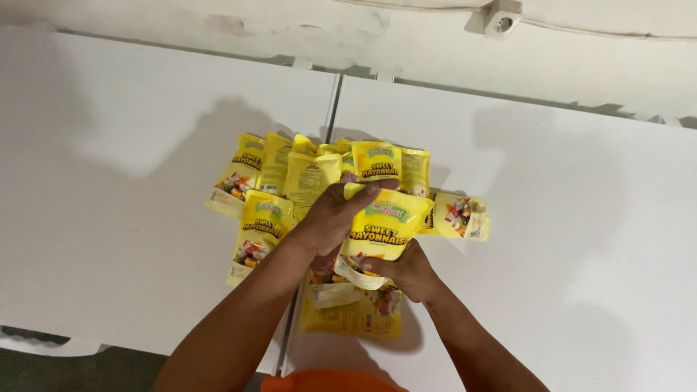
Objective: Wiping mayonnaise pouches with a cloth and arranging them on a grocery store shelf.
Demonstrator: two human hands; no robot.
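Fingers [361,194] of the left hand [330,221] and right hand [406,272] are gripping one yellow sauce pouch [381,232] above the tabletop [566,189], while the other pouches [290,178] are lying clustered beneath, still unhandled.

The yellow pouch [383,234] at frame centre, gripped between the left hand [330,218] and the right hand [408,272], appears to be a flexible plastic film with a smooth, slightly glossy printed face that creases softly along its lower edge. The other yellow pouches [290,174] spread across the middle of the frame show the same smooth printed film with a faint sheen. The white table panels [131,145] filling left and right read as smooth, matt board, while the wall [406,43] along the top looks like matt, slightly uneven painted plaster, bearing a smooth plastic socket [501,22] at upper right.
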